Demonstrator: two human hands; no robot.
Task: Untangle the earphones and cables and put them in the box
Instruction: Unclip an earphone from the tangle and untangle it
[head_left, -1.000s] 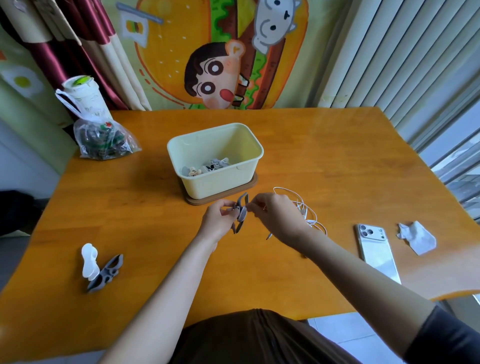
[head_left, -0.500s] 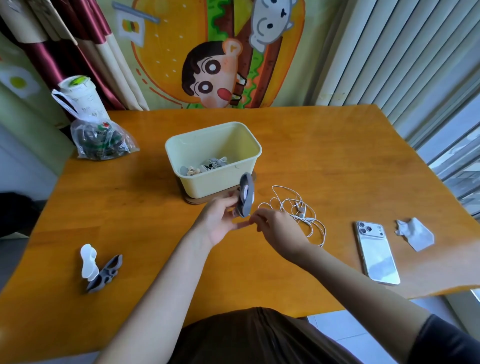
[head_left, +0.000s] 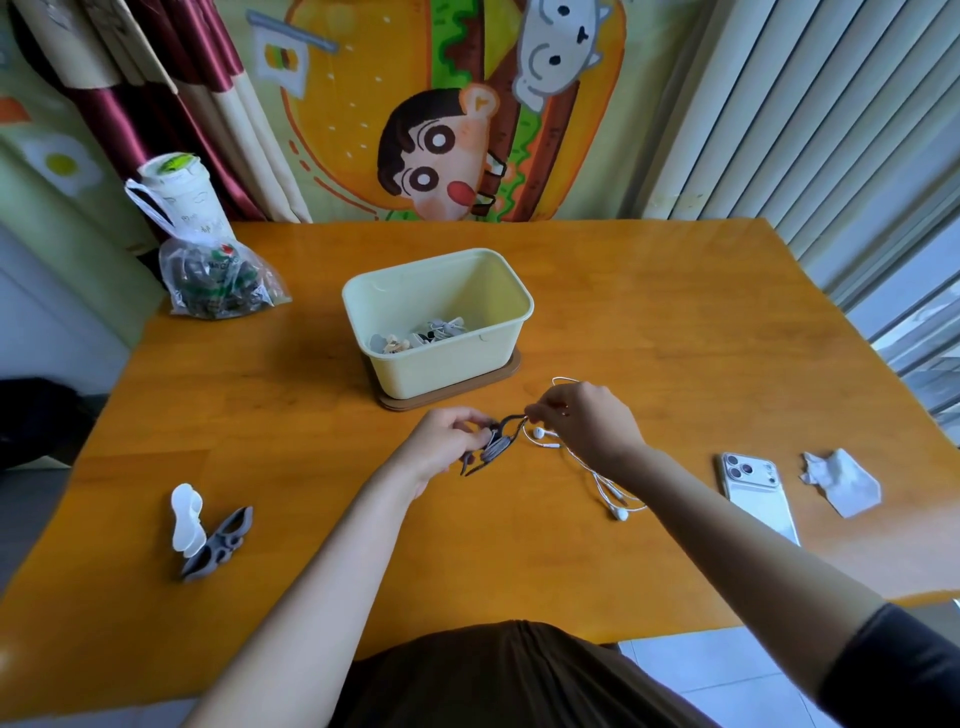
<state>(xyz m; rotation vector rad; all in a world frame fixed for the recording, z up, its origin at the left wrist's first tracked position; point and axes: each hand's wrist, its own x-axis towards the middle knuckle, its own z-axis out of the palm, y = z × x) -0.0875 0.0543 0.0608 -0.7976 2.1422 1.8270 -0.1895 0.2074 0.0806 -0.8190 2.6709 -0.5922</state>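
Observation:
A pale yellow box (head_left: 447, 364) stands on a brown mat mid-table, with several wound cables lying in its bottom. Just in front of it, my left hand (head_left: 444, 441) grips a grey cable winder (head_left: 496, 448), held low over the table. My right hand (head_left: 584, 423) pinches the winder's upper end together with the white earphone cable. The white earphones (head_left: 605, 486) trail from that hand across the table toward my right forearm, one bud lying near the arm. Part of the cable is hidden under my right hand.
A white and a grey cable winder (head_left: 208, 538) lie at the front left. A white phone (head_left: 756, 496) and a crumpled tissue (head_left: 841, 483) sit at the right. A plastic bag (head_left: 218, 283) with a cup stands at the back left corner.
The winder has come down from upright by the box to a low tilt in my left hand. My right hand has shifted right and up onto its end; the earphone loops have been drawn out longer.

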